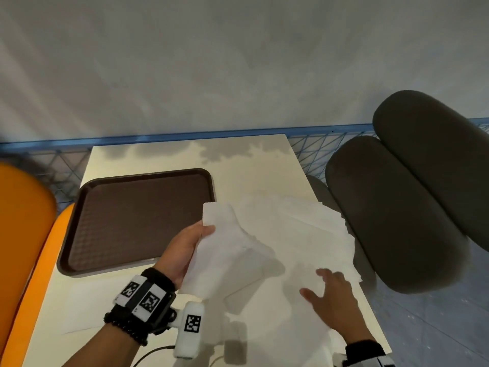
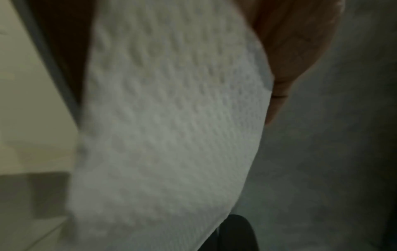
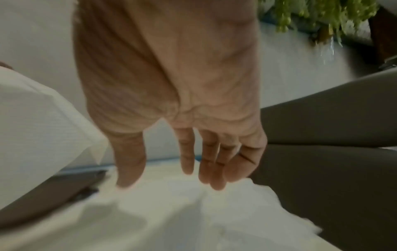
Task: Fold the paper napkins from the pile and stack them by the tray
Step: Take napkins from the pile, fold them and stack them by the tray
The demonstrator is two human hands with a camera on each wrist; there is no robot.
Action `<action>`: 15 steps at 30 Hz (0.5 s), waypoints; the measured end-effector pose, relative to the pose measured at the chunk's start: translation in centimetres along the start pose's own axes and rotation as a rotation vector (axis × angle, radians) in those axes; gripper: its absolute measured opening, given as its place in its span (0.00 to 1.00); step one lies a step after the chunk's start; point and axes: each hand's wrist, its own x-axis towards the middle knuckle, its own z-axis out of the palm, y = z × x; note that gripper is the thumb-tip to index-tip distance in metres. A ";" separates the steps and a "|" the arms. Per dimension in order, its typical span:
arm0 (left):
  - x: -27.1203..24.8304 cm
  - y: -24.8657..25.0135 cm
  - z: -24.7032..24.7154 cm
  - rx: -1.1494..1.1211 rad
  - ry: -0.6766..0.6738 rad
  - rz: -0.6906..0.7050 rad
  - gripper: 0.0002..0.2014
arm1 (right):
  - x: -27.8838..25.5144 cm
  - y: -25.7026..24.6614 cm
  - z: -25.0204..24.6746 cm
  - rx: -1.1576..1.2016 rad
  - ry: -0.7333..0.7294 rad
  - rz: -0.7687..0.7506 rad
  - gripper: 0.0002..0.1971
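Gripping a napkin (image 1: 225, 250) beside the tray (image 1: 127, 221), the left hand (image 1: 182, 250) lifts it; right hand (image 1: 330, 298) hovers slack-fingered over the pile (image 1: 317, 229) at the table's (image 1: 264, 160) right edge.

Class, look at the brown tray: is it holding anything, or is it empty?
Empty. The head view shows the tray's textured floor bare from rim to rim; the napkin in the left hand only overlaps its corner.
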 end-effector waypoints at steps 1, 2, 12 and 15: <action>-0.7 0.7 0.2 -0.001 -0.017 0.036 0.16 | -0.4 -1.5 -0.9 0.151 -0.004 -0.047 0.35; -1.5 1.4 0.4 -0.006 -0.042 0.070 0.16 | -0.8 -2.9 -1.4 0.328 -0.078 -0.087 0.38; -8.2 5.6 -2.0 0.180 0.016 0.207 0.17 | -2.8 -14.2 -1.2 1.195 -0.524 -0.265 0.25; -9.2 6.1 -3.7 0.226 0.069 0.240 0.15 | -3.3 -15.9 -2.4 1.256 -0.503 -0.336 0.13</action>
